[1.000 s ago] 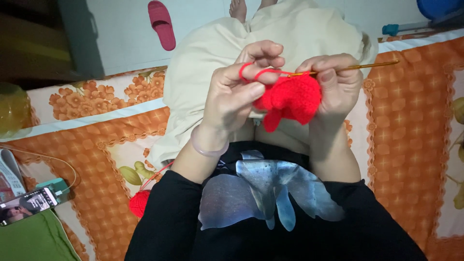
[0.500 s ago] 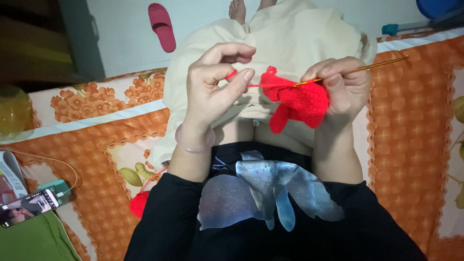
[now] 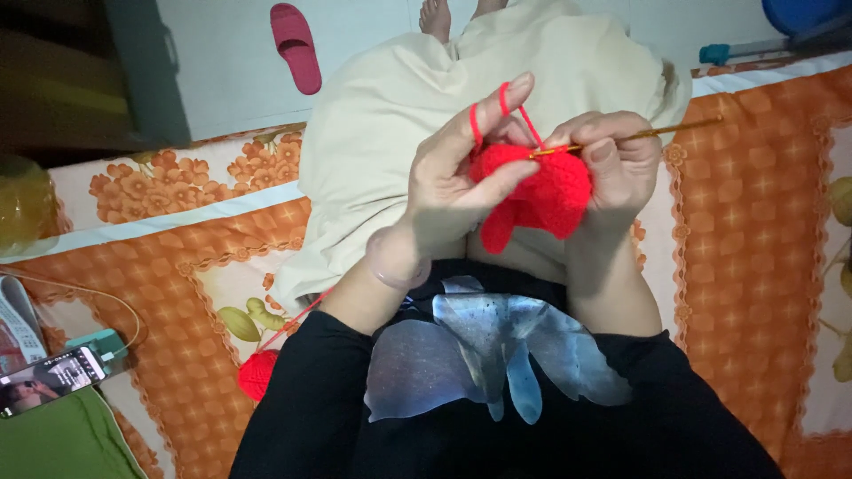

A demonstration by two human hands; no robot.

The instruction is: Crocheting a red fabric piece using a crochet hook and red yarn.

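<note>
The red crochet piece [image 3: 537, 197] sits pinched between both hands above the lap. The left hand [image 3: 453, 182] closes thumb and finger on its edge, yarn [image 3: 486, 111] looped over raised fingers; the right hand [image 3: 617, 168], beside the piece, closes on the hook [image 3: 648, 134]. It looks soft, light and floppy, best held near the working stitches.

Orange patterned mat [image 3: 745, 266] — pale floor [image 3: 231, 71]

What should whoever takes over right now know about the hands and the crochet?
Left hand: pinches the red crochet piece, red yarn looped over its raised fingers.
Right hand: holds the golden crochet hook, tip at the piece's top edge.
Yarn ball: on the orange mat, by the left elbow.
Done: a small red piece.
Left: stitching in progress; final shape unclear.
</note>
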